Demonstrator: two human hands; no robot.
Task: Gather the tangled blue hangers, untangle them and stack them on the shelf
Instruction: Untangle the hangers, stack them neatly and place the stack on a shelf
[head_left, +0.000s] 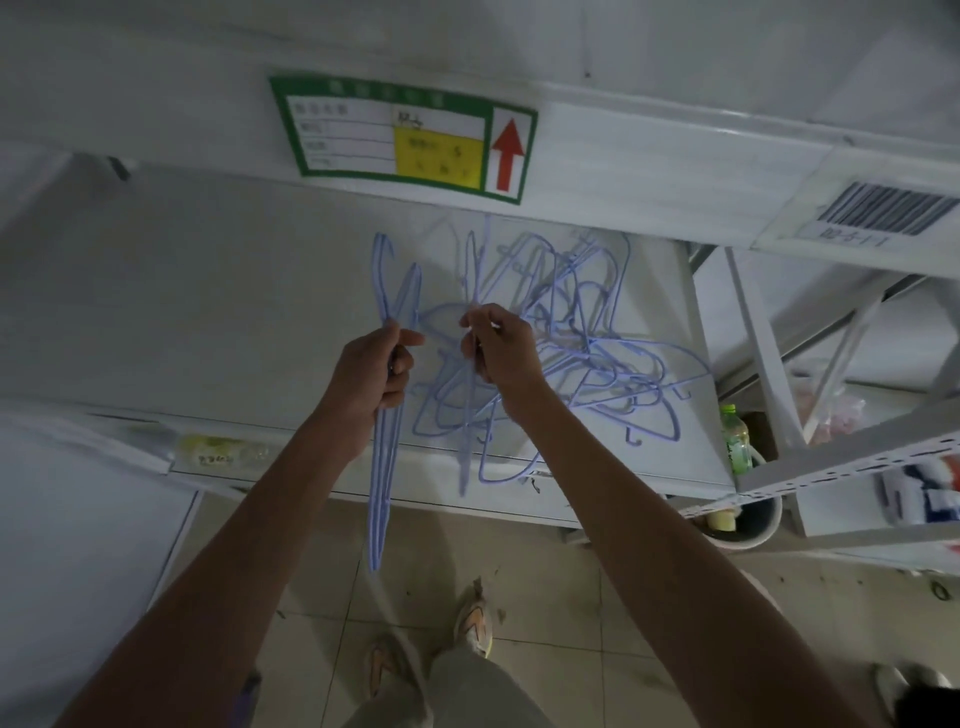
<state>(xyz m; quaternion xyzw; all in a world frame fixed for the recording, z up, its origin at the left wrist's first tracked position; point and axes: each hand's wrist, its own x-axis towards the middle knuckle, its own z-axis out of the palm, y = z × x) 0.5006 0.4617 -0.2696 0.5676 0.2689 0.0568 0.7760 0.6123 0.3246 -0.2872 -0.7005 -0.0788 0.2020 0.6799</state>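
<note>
1. Left hand (376, 371): grip closed around a small aligned bundle of thin blue wire hangers (385, 415), held edge-on, hooks pointing far, long ends hanging near past the front edge of the white shelf board (156, 291).

2. Right hand (498, 353): fingers pinched closed on a single blue wire hanger (470, 447), apparently near its neck. This hanger runs down into the heap, so whether it is free cannot be told.

3. Tangled heap of blue wire hangers (582, 343): lies on the shelf board just right of the right hand, spreading to the board's right end. Several loops overhang the near edge. Many hangers remain interlocked; judged early in the sorting.

4. Step in hand, as judged: drawing one hanger clear to add it to the left-hand bundle. Recommended: lift slowly along the hanger's own plane, watch for hooks catching neighbouring loops, rotate to slip a snag instead of pulling. A hard pull risks dragging the overhanging heap off the near edge.

5. Surroundings: a green-bordered label with a red arrow (410, 137) on the shelf beam above; a green-capped drink bottle (735, 441) stands low at the right, beyond the heap.
</note>
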